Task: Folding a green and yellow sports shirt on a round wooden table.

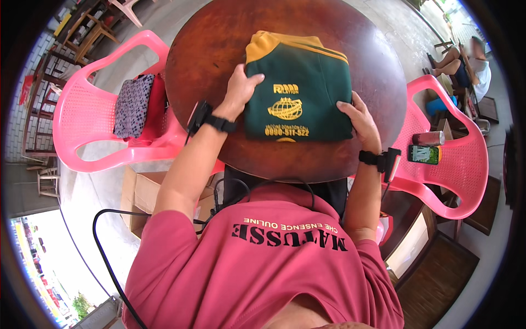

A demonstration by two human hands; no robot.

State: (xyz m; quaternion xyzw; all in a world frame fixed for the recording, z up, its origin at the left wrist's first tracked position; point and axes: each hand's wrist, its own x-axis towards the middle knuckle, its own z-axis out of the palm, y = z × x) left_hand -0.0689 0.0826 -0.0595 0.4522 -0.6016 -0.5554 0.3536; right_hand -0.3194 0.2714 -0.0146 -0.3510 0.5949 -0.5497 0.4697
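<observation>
A folded dark green shirt [318, 82] with a yellow shoulder, yellow stripes and a yellow print lies flat on a round brown wooden table [205, 33]. My left hand [243, 90] grips its left edge, the thumb resting on top of the cloth. At the opposite edge, lower down, my right hand [360, 119] holds the shirt with its thumb over the fabric. Some fingers of both hands are hidden by the side of the bundle.
A pink plastic chair [82, 109] on the left carries folded patterned and red cloth [133, 104]. On the right pink chair [466, 142] are a phone [423, 154] and a tumbler [428, 138]. An open cardboard box [134, 192] stands below the table. Another person [479, 71] sits far right.
</observation>
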